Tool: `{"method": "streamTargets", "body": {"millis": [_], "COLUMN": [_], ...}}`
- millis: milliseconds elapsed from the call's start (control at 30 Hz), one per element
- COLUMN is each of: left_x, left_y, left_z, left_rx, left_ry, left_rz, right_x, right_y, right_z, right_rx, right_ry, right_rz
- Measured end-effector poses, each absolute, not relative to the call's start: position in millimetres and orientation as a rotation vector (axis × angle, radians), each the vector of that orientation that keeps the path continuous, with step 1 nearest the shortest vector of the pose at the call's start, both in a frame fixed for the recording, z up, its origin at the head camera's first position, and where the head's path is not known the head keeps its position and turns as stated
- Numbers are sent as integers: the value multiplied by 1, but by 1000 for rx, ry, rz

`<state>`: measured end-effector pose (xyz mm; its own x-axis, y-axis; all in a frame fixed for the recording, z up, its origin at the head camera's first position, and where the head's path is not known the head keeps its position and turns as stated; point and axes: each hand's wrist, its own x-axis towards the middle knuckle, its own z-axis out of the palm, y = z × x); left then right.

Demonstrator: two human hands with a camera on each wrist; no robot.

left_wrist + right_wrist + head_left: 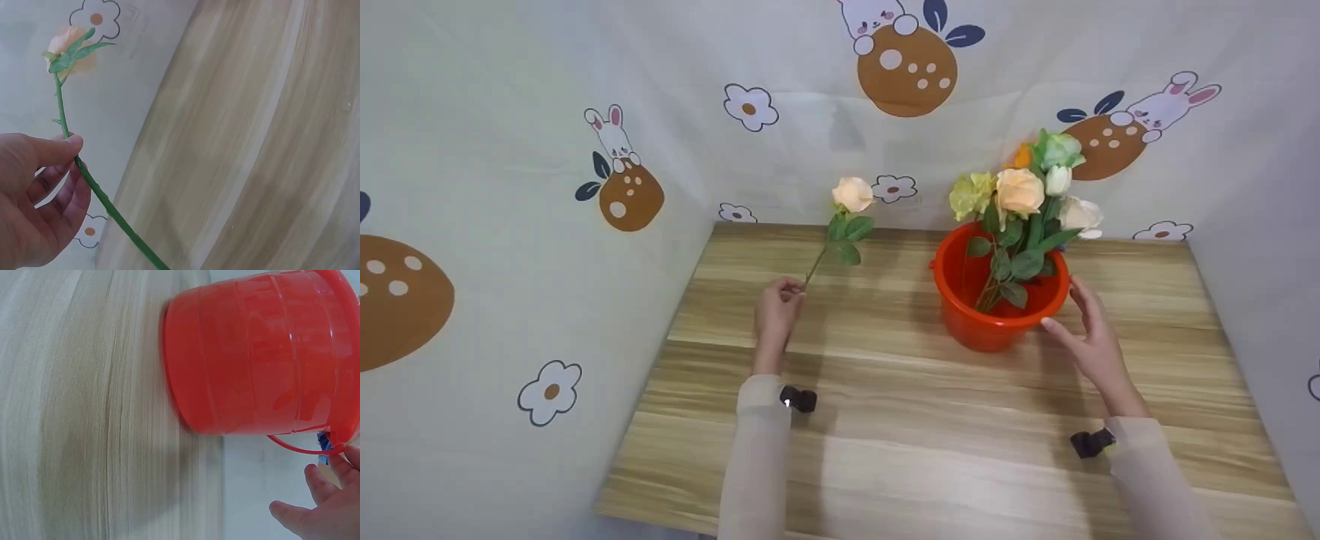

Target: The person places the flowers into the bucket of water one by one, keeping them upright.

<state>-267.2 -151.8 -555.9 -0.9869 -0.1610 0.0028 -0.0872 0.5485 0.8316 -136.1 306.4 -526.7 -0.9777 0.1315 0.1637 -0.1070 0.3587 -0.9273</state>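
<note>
My left hand (777, 313) pinches the stem of a peach rose (853, 194) between thumb and fingers. The bloom points up and away, and in the left wrist view the green stem (128, 228) runs on below the hand. A red bucket (984, 330) stands upright on the table. It holds several flowers: peach, pale green, yellow-green, orange and whitish, with green leaves (1026, 264). My right hand (1099, 349) is at the bucket's right rim, its fingers spread and fairly straight, the fingertips touching or very close to the rim. A thin red handle (298, 449) hangs by those fingers.
The wood-grain table (915, 427) meets a pale cloth backdrop (795, 45) printed with rabbits and flowers at the back and sides. Something small and blue (323, 440) shows behind the bucket's rim. A black wrist camera (798, 399) sits on the left sleeve.
</note>
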Motion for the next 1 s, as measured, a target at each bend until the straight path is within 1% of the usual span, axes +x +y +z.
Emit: {"method": "streamTargets", "body": {"millis": [67,300,400,633,1000], "left_x": [-266,-263,-262,-259,-250], "left_y": [-147,-127,-120,-102,-69], "left_z": [-552,-538,-531,-516,-491], "left_rx": [201,155,112,22,-138], "left_ry": [-2684,-2626,-2603,-2556,-2477], "left_rz": [-1430,-1518,-1551,-1628,-1706], "right_x": [-133,-132,-135,-146,-145], "right_y": [301,301,304,318,318], "right_z": [-517,-515,-522,-550,-550], "right_rx": [-18,-17,-27,-46,-40], "right_ry": [-2403,-2399,-2400,-2418,-2415], "right_rz": [1671,1672,1673,1643,1653]}}
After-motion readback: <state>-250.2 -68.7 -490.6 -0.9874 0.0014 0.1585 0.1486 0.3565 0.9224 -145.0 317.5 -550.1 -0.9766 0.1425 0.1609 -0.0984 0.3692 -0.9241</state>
